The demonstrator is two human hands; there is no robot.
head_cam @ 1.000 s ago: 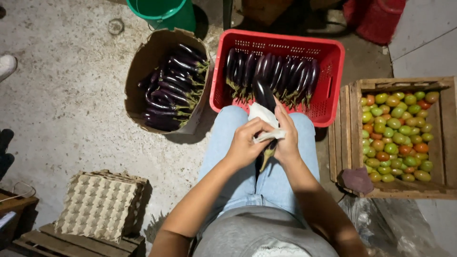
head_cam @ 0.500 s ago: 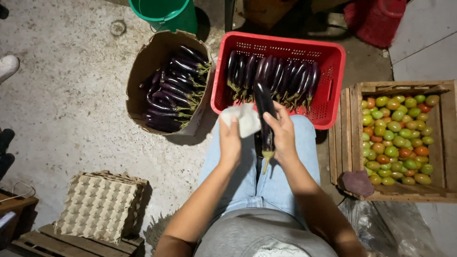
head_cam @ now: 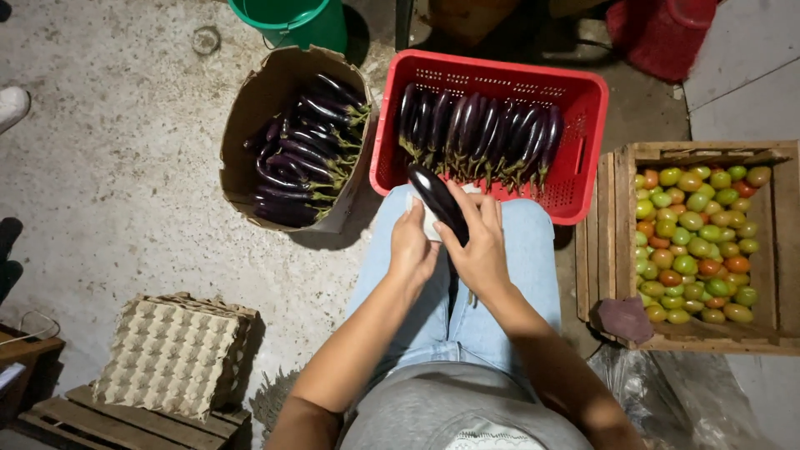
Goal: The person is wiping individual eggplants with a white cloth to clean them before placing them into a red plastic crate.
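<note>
Head view: a person sat over their knees, both hands together above the lap, a long glossy dark-purple eggplant point(head_cam: 437, 202) between them.
Right hand point(head_cam: 479, 250): it was closed around the eggplant's lower part, the rounded tip pointing toward the red plastic slatted crate point(head_cam: 583, 125).
Left hand point(head_cam: 412, 248): it pressed a white cloth point(head_cam: 427, 223) against the eggplant's side, fingers wrapped on the cloth.
Change: half a second earlier the cloth had been lifted clear to the left and the eggplant hung lower between the knees; now the cloth was back on the skin and the eggplant raised and tilted, so the wiping looked to be carrying on with this same piece.
Crate: a neat row of eggplants lay along its far side, the near part bare.
Brown cardboard box point(head_cam: 242, 125): it held more eggplants in a loose heap, left of the crate.
Wooden box point(head_cam: 621, 250): it was full of green and red tomatoes, on the right.
Grey egg trays point(head_cam: 171, 354): stacked on a pallet, lower left.
</note>
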